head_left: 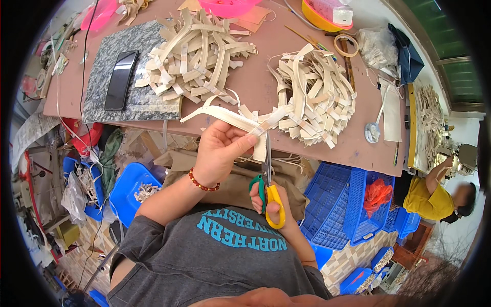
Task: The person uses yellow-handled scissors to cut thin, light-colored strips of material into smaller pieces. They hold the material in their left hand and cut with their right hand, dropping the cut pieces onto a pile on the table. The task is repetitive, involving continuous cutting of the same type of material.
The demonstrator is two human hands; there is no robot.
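Note:
Pinched between thumb and fingers of my left hand [220,146] is a bunch of cream fabric strips [225,114], joined where a pale, shiny piece crosses them. The strips fan out above the table's near edge, and one end hangs down. My right hand [285,203] grips a pair of scissors [273,193] with one green and one yellow handle loop. Its blades point up and meet the strips beside my left fingertips; whether they are parted I cannot tell. Just beyond my hands lie a left pile of similar strips [204,53] and a right pile [319,100].
On the brown table [250,77], a black phone [121,81] lies on a grey stone slab [97,102]. A tape roll [336,43] and yellow bowl [312,18] sit far right. Blue crates [327,204] stand below. Another person [434,197] in yellow works at right.

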